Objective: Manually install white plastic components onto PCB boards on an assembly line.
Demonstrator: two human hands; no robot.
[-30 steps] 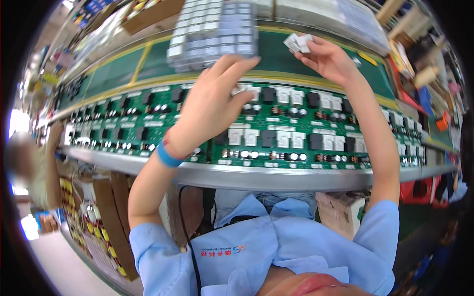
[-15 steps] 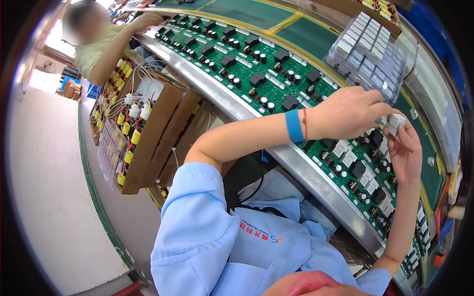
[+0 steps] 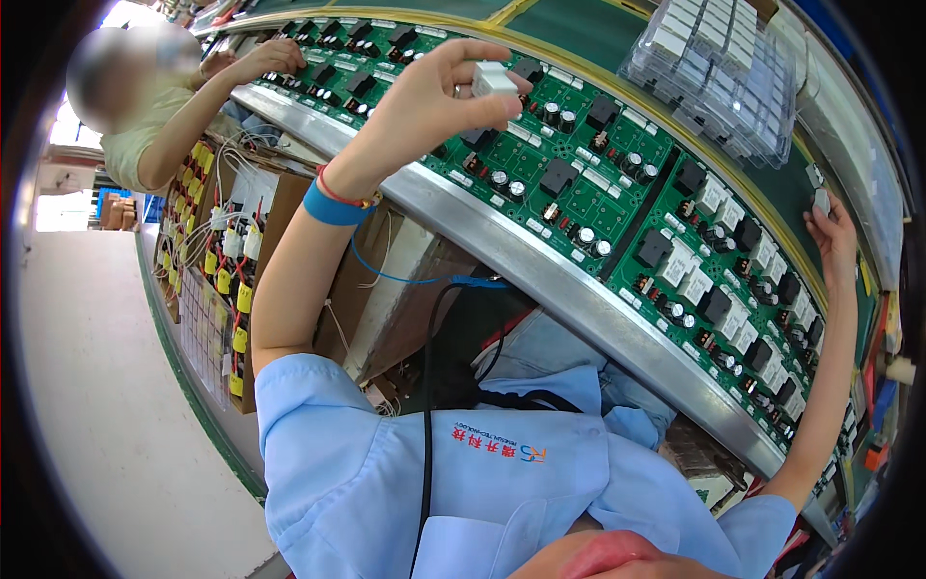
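Observation:
My left hand (image 3: 429,108), with a blue band at its wrist, is raised over the long row of green circuit boards (image 3: 584,145). Between its thumb and fingers is a white box-shaped relay (image 3: 494,81), held above the boards. At the far right, my right hand (image 3: 833,236) pinches a small grey-white block (image 3: 821,202) beyond the boards' far edge. Its exact kind is too small to make out. White relays (image 3: 678,259) stand on the boards at right, among black blocks and capacitors; the boards below my left hand show bare green spots.
A metal rail (image 3: 463,207) runs along the boards' near side. Clear plastic trays (image 3: 719,82) of white blocks are stacked at the far right. Cardboard boxes (image 3: 280,217) with yellow-wrapped wired parts stand at left. Another person's hand (image 3: 275,58) reaches over the boards at far left.
My hands have moved apart: the left went leftward with the white relay, the right went outward to the far right. Earlier both were together around a white block. The view has shifted slightly.

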